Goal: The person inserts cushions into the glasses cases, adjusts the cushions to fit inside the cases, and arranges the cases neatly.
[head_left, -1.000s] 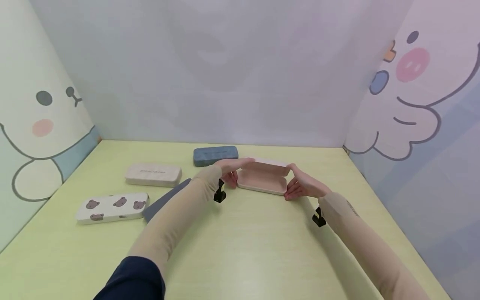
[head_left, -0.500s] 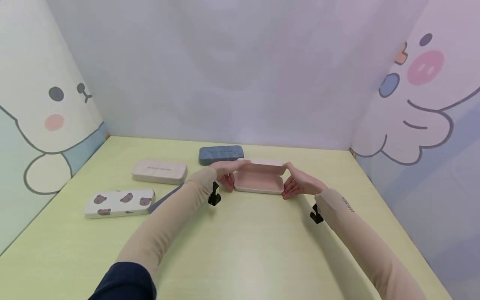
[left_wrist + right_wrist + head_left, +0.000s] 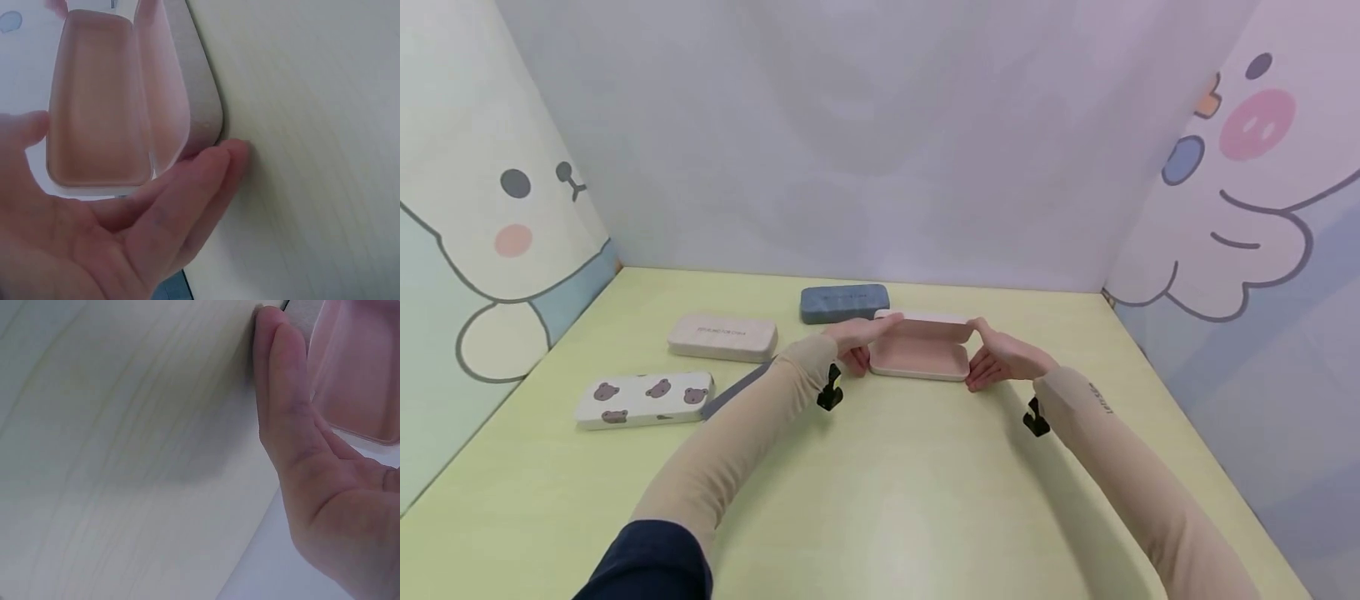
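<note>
An open eyeglass case (image 3: 919, 358) with a pale outside and a pink lining rests on the table near its back. At its left end my left hand (image 3: 855, 340) holds it, thumb on the raised lid's edge and fingers at the base's corner. In the left wrist view the lid (image 3: 100, 100) stands up from the base (image 3: 203, 119), and no contents show in the visible lining. My right hand (image 3: 1009, 358) grips the opposite end, thumb at the lid and fingers (image 3: 287, 369) straight along the base's side.
A blue case (image 3: 844, 303) lies just behind my left hand. Left of it are a pale case with lettering (image 3: 722, 337), a white bear-print case (image 3: 646, 400) and a dark blue flat piece (image 3: 737, 390) partly under my left forearm. Printed fabric walls (image 3: 865, 150) enclose the table.
The eyeglass case has turned slightly, its front edge now squarer to the table's back edge. Both hands stay at its ends, and the head view has shifted a little.
</note>
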`<act>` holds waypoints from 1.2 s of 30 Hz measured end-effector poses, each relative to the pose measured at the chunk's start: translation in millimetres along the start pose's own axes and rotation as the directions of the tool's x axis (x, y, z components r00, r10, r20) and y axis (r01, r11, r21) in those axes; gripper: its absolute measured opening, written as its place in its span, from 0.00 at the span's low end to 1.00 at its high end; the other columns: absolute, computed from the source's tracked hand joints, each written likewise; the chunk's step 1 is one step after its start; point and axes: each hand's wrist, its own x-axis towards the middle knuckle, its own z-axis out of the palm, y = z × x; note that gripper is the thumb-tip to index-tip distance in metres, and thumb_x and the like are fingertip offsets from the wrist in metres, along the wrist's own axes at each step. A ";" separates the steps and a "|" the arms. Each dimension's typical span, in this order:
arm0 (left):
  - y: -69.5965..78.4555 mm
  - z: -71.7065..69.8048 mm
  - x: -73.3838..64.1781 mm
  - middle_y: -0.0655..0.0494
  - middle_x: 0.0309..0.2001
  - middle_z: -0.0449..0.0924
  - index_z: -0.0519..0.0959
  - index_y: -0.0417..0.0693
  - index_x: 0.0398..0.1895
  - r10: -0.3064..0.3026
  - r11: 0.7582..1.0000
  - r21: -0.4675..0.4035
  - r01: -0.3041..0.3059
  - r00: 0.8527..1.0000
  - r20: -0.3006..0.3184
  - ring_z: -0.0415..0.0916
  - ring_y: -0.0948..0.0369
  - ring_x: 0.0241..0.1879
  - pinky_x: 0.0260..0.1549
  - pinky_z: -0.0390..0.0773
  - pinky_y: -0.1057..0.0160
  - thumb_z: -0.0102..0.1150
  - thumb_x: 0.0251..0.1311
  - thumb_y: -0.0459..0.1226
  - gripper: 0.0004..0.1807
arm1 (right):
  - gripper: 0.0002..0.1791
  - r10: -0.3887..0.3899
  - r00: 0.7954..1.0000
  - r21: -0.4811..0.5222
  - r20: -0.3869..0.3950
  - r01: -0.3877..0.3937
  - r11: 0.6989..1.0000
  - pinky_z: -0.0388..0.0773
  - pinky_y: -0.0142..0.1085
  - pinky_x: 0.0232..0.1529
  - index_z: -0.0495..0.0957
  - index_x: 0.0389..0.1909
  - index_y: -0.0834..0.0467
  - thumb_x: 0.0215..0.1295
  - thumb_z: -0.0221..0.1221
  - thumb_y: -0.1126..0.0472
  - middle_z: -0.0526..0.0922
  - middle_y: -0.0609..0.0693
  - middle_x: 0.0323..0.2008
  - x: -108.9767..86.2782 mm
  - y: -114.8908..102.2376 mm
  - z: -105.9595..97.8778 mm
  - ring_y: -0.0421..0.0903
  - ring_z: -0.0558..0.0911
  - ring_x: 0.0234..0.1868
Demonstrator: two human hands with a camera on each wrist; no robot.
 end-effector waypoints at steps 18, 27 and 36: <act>50.5 1.2 -45.4 0.52 0.29 0.74 0.73 0.46 0.35 0.229 0.966 0.105 -0.238 0.969 0.088 0.81 0.56 0.30 0.38 0.82 0.62 0.52 0.49 0.72 0.37 | 0.46 -0.145 0.986 -0.256 -0.085 0.119 0.959 0.81 0.38 0.51 0.62 0.61 0.78 0.72 0.37 0.35 0.79 0.69 0.51 -84.4 16.4 -43.0 0.54 0.84 0.49; 82.5 42.6 -39.0 0.63 0.12 0.50 0.56 0.55 0.09 0.393 0.911 0.112 -0.397 0.918 0.050 0.56 0.62 0.14 0.29 0.72 0.64 0.56 0.58 0.62 0.33 | 0.46 -0.145 0.966 -0.348 -0.213 0.064 0.935 0.83 0.40 0.45 0.61 0.61 0.81 0.75 0.30 0.37 0.81 0.69 0.49 -129.5 50.7 -58.1 0.50 0.85 0.45; 111.7 93.9 -17.6 0.63 0.13 0.45 0.53 0.53 0.12 0.464 0.876 0.178 -0.449 0.884 -0.055 0.42 0.66 0.15 0.18 0.55 0.68 0.54 0.62 0.59 0.32 | 0.42 -0.163 0.902 -0.452 -0.400 -0.039 0.891 0.82 0.41 0.38 0.70 0.53 0.79 0.76 0.29 0.41 0.83 0.68 0.41 -165.5 95.1 -60.8 0.54 0.84 0.39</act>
